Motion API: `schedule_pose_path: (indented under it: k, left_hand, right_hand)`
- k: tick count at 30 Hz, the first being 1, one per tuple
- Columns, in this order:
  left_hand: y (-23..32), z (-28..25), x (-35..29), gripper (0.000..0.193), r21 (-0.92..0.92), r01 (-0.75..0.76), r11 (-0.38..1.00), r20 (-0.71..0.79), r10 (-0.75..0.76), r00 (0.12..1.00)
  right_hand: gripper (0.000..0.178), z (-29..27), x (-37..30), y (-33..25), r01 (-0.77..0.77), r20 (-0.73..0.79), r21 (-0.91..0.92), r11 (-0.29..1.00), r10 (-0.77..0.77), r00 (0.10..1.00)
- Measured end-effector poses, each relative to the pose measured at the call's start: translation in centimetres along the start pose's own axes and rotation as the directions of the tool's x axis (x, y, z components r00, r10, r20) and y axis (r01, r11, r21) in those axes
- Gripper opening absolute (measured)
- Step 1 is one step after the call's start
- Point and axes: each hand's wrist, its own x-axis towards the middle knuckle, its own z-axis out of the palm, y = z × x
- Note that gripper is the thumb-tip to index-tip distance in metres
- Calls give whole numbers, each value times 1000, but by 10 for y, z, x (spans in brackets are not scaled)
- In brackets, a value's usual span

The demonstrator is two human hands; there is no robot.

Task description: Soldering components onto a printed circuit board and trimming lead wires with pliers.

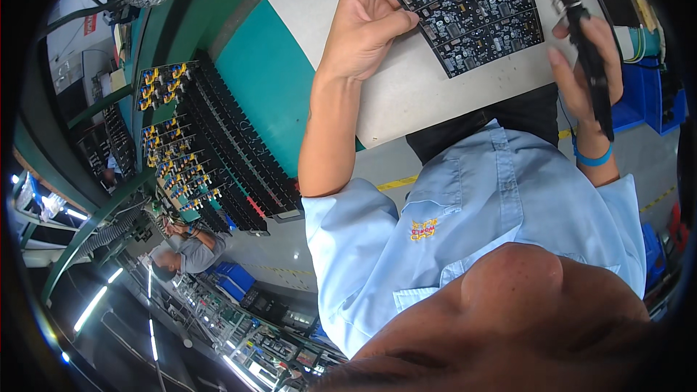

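Note:
My left hand point(370, 25) grips a panel of black circuit boards point(472, 18) by its left edge, thumb on the face and fingers partly hidden behind. Several joined boards dense with small components make up the panel, which is tilted over a pale work mat point(406, 98). To the right of the panel, my right hand point(592, 65) is closed around a tool with a long black handle point(597, 76) and a shiny metal head. The head is close to the panel's upper right corner; its exact kind is blurred, and I cannot tell whether it touches.
Left of the mat, on a green surface point(265, 94), stand black slotted racks point(229, 116) beside boards with yellow and blue parts point(174, 152). Blue bins point(639, 94) sit at the right. A co-worker point(192, 252) is farther off at lower left.

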Motion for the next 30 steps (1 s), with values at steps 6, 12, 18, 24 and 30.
schedule_pose_path:
  k: [6,12,18,24,30]
  left_hand:
    - [6,6,-3,75,-12,2,1000,-8,-3,1000]
    - [7,4,-7,75,-16,-17,1000,0,17,1000]
    - [7,-2,-7,74,-2,-27,1000,-7,27,1000]
    - [8,-1,-4,74,-2,-18,1000,-16,18,1000]
    - [6,1,3,75,13,6,1000,-19,-6,1000]
  right_hand:
    - [47,24,28,-32,62,280,108,992,-91,956]
    - [44,41,28,-36,-14,302,77,997,-10,953]
    - [45,50,30,-35,-18,297,99,995,-12,955]
    - [44,50,33,-30,10,304,83,996,-35,952]
    - [43,21,31,-17,16,240,128,992,-47,970]
